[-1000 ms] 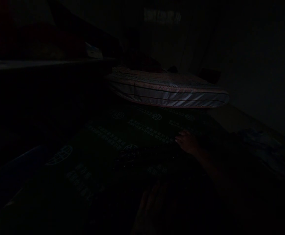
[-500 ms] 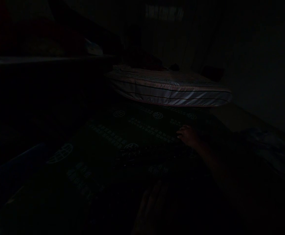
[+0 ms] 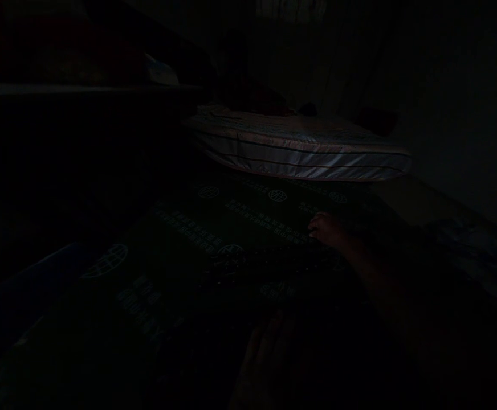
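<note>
The room is very dark. My right hand [image 3: 325,230] reaches forward and rests on a dark green sheet [image 3: 188,250] printed with pale globe marks and lines of text. Its fingers look curled down onto the sheet, but the dark hides whether they hold anything. My left hand [image 3: 262,356] lies low near the bottom edge, fingers stretched out flat on the same sheet, holding nothing. A patch of small dark specks [image 3: 248,265] lies on the sheet between the two hands.
A pale striped mattress [image 3: 308,154] lies just beyond the sheet. A dark ledge or shelf [image 3: 77,88] runs along the left. Crumpled cloth [image 3: 471,245] sits at the right, near a wall.
My right hand has slid a little farther forward across the sheet, towards the mattress. My left hand has stayed in place.
</note>
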{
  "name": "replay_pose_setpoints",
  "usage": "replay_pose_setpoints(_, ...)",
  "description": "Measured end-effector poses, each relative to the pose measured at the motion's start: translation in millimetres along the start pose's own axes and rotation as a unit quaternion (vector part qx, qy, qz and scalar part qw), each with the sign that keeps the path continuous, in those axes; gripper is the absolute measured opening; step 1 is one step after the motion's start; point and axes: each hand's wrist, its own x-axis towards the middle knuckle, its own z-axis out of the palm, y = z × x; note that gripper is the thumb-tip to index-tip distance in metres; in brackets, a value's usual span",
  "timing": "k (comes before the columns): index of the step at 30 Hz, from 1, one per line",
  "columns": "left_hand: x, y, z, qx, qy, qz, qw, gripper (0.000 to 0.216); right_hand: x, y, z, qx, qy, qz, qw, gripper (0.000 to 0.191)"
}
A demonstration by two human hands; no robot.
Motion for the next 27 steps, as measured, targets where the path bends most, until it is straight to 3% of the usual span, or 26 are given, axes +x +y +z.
replay_pose_setpoints(6,-1,-3,7,-0.001,-0.006,0.008,1.000,0.038,6,3,-4,0.020,0.014,-0.033,0.999,0.005)
replay_pose_setpoints(12,-2,-6,19,-0.004,0.006,0.018,1.000,0.045,-8,-7,-25,0.055,0.048,-0.056,0.996,0.005)
replay_pose_setpoints(16,0,-6,22,-0.009,0.022,0.021,0.999,0.041,-57,-35,-39,0.134,0.103,-0.126,0.978,0.009)
replay_pose_setpoints(19,1,-5,24,-0.014,0.041,0.022,0.999,0.038,-110,-61,-43,0.173,0.106,-0.156,0.967,0.010)
replay_pose_setpoints(23,4,-4,24,-0.016,0.052,0.033,0.998,0.038,-170,-90,-39,0.184,0.100,-0.146,0.967,0.013)
replay_pose_setpoints(27,6,-3,20,-0.016,0.024,0.028,0.999,0.041,-199,-104,-32,0.163,0.106,-0.125,0.973,0.015)
